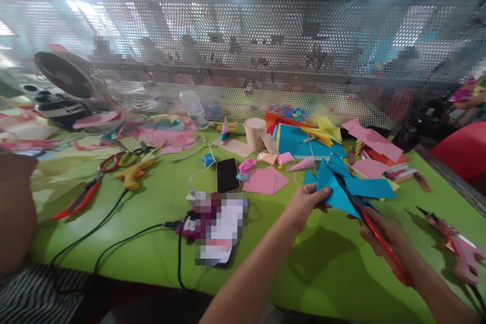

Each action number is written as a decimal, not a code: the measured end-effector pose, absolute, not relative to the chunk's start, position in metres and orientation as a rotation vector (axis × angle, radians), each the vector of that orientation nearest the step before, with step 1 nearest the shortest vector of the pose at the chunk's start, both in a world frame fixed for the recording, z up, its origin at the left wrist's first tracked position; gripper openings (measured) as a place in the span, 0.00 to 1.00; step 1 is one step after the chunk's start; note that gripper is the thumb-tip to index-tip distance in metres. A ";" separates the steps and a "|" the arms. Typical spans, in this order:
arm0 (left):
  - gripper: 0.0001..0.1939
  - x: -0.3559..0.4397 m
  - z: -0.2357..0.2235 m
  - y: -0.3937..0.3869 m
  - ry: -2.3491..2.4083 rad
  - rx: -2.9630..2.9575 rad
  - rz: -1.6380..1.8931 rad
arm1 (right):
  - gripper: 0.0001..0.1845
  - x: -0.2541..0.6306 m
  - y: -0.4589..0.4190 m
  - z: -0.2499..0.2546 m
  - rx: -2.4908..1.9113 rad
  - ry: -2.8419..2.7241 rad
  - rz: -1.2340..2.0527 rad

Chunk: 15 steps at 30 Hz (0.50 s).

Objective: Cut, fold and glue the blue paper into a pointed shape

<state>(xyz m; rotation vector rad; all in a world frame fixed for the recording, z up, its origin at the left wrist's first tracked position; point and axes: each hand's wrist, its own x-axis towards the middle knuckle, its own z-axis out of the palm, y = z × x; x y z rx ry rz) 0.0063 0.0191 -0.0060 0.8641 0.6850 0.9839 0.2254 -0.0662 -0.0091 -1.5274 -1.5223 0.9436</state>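
My left hand (307, 205) pinches a folded blue piece of paper (336, 190) between thumb and fingers, over the right part of the green table. My right hand (383, 235) is closed around red-handled scissors (385, 248). Their dark blades point up and to the left, against the blue paper, and its folds partly hide them. A flat blue strip (370, 187) sticks out to the right, just beyond the blades. Further right lies a pink glue gun (453, 243), apart from my hand. Small pink cones (301, 164) and pink paper (265, 179) lie beyond my left hand.
On the green table (144, 233) are phones (227, 174), a purple power strip (195, 225) with black cables, a yellow glue gun (135, 172) and orange-handled pruners (85, 197). A cardboard roll (255, 132) stands before the perforated metal screen (235, 35). Another person's arm (15, 212) is at left.
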 end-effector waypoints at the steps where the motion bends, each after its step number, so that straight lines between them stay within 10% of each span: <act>1: 0.30 0.007 -0.006 0.019 0.684 0.847 0.981 | 0.30 0.225 -0.065 -0.009 -1.525 -1.518 0.958; 15: 0.30 0.009 -0.008 0.018 0.667 0.838 0.929 | 0.25 0.222 -0.072 0.007 -1.578 -1.541 0.888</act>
